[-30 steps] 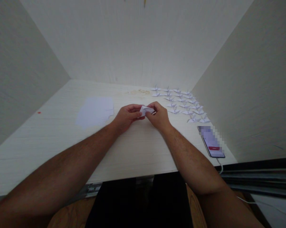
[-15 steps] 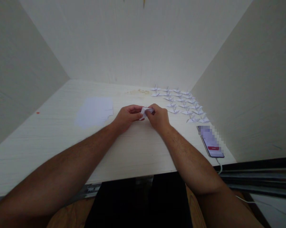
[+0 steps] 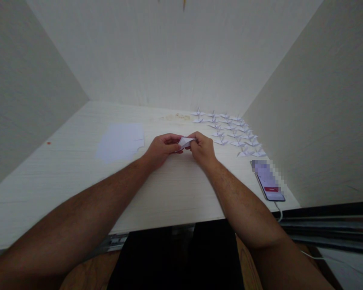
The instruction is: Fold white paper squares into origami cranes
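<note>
A small folded piece of white paper (image 3: 185,141) is pinched between both hands above the middle of the pale desk (image 3: 63,181). My left hand (image 3: 161,149) grips its left end with closed fingers. On the other end, my right hand (image 3: 203,148) closes with thumb and fingertips. Most of the paper is hidden by the fingers. To the right, several finished white paper cranes (image 3: 229,131) stand in rows on the desk.
A stack of flat white sheets (image 3: 121,141) lies left of the hands. A phone (image 3: 268,180) with a lit screen and a white cable lies near the desk's right front corner. Pale walls close the desk on three sides. A small red dot (image 3: 49,143) marks the left edge.
The folded paper has turned slightly between the fingertips and my right hand's fingers have shifted their pinch. Both arms stay in place.
</note>
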`<state>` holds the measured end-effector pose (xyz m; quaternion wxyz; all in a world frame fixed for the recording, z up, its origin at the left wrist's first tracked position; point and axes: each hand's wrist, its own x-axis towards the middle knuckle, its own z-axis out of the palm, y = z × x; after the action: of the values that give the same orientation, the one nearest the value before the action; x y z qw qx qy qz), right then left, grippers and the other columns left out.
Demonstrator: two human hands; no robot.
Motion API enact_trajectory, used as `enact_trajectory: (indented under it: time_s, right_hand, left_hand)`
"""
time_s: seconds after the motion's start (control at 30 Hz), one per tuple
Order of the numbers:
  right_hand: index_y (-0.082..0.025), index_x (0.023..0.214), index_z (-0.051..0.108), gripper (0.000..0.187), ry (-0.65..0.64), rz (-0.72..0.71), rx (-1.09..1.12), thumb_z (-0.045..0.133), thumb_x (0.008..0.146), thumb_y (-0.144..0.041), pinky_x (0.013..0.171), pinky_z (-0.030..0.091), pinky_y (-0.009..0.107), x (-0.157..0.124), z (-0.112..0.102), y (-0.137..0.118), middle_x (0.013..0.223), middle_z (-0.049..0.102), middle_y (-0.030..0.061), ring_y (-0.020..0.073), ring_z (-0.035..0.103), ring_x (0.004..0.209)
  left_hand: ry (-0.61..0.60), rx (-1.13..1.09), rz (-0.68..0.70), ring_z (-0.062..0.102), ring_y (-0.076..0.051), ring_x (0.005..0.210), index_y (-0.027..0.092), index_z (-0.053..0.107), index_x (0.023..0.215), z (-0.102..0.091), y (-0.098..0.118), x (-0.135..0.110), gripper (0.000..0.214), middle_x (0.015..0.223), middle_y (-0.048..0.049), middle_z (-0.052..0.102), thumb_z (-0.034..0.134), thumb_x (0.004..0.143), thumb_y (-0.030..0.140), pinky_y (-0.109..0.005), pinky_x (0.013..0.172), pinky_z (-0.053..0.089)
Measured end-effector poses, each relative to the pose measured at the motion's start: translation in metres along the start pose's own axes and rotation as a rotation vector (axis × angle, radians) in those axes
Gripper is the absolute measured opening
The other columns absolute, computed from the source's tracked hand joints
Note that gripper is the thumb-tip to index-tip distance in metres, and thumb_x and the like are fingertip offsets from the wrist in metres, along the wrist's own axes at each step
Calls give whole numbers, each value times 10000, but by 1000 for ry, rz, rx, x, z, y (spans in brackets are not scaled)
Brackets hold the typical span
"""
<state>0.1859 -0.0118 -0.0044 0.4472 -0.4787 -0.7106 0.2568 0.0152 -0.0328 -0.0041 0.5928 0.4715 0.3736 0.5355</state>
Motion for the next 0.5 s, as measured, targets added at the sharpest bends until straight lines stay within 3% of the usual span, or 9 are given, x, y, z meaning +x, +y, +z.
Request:
enact_trajectory:
  time_s: [0.23,0.4,0.5]
  right_hand:
    - [-214,843,665,158,30,46,135,521,779,-217,534,423,238,4,0,2,579,612,-46,116,552,533]
    - [-208,923,642,203,-65,37,331,615,723,-231,509,397,221,5,2,0,578,533,-81,83,495,504]
    - [-212,955,615,296,-121,20,438,713,683,-277,520,414,219,4,3,-1,639,565,-80,72,501,523]
  left_hand:
    - [35,-48,-18,668,-176,777,128,745,855,2,3,1,276,864,-61,722,771,581,141,-344,731,572]
    - [63,-137,-68,673,-167,733,116,737,931,1,7,2,325,904,-81,727,719,606,115,-315,668,579]
    - [75,-162,-81,678,-160,693,115,716,1015,1,9,2,392,866,-76,725,688,625,93,-305,654,577]
